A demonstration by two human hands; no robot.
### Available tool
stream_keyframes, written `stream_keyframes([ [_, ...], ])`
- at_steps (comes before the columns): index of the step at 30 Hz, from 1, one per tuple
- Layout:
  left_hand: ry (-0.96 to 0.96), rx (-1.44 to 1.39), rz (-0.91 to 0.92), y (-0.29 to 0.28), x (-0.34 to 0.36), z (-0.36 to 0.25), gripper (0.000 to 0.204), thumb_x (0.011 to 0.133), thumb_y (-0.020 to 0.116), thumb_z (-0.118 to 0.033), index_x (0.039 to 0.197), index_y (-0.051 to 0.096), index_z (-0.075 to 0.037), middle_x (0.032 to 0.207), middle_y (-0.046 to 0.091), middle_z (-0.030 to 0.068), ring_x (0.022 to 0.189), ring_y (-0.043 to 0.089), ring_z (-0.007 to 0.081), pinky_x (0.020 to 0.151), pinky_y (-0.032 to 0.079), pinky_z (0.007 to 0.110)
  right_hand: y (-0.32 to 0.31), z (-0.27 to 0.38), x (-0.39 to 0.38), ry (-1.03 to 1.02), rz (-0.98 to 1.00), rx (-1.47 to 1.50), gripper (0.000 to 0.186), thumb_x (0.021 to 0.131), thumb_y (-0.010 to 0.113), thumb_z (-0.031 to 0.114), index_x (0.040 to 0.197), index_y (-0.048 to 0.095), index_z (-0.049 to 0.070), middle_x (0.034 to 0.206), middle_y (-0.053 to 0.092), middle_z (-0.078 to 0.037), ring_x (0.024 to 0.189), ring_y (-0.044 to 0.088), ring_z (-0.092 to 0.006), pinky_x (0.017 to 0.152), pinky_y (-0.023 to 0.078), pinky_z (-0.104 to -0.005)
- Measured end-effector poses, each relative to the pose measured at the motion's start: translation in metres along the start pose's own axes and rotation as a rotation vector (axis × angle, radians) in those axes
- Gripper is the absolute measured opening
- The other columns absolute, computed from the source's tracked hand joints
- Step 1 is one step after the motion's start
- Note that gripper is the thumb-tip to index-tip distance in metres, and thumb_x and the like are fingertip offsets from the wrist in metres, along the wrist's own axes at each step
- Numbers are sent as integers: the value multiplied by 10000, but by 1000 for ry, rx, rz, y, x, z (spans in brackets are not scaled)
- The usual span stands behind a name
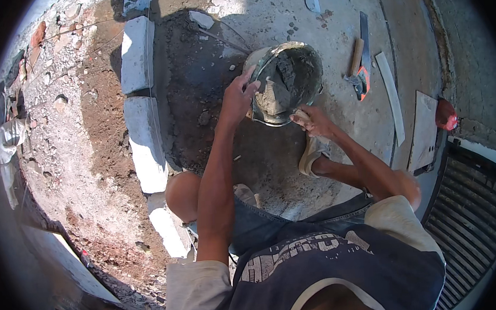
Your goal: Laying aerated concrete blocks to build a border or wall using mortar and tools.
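A bucket (315, 60) crusted with dried mortar is tilted toward me, with wet grey mortar (297, 75) inside. My left hand (239, 97) grips its left rim, fingers over the edge. In my right hand (317, 122) is the wooden handle of a trowel (274, 98). The trowel's mortar-coated blade reaches into the bucket. Left of the bucket runs a row of pale blocks (143, 136) set end to end, a taut string (151, 58) along their right edge.
Right of the bucket lie a wooden-handled hammer (357, 57), a saw (364, 34) and a pale strip (391, 98). A flat board (421, 130) and a dark slatted grate (470, 221) are farther right. Rubble (66, 160) covers the ground beyond the blocks.
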State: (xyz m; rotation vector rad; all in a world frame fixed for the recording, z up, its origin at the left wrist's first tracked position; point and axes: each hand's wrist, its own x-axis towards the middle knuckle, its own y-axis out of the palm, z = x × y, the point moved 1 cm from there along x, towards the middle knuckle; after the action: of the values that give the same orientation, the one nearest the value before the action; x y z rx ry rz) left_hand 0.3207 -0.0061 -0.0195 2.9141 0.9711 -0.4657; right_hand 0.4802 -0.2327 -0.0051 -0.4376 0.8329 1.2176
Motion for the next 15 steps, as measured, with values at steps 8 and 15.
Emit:
stream_keyframes([
  [8,11,169,-121,-23,10,-2,483,962,563,-194,1411,486,-36,1240,602,259,1154,582,375,1009,424,389,23,9,-24,-118,-174,-151,377,941,667,356,1135,577,45,748,527,6,563,506,-70,454,410,-247],
  [15,257,-21,-760,-189,-23,-87,468,1039,443,-309,1389,491,-2,1275,608,173,1180,567,305,1020,420,376,109,53,-55,-282,-397,-287,405,931,667,268,1226,557,13,826,580,-27,582,541,-88,512,465,-267],
])
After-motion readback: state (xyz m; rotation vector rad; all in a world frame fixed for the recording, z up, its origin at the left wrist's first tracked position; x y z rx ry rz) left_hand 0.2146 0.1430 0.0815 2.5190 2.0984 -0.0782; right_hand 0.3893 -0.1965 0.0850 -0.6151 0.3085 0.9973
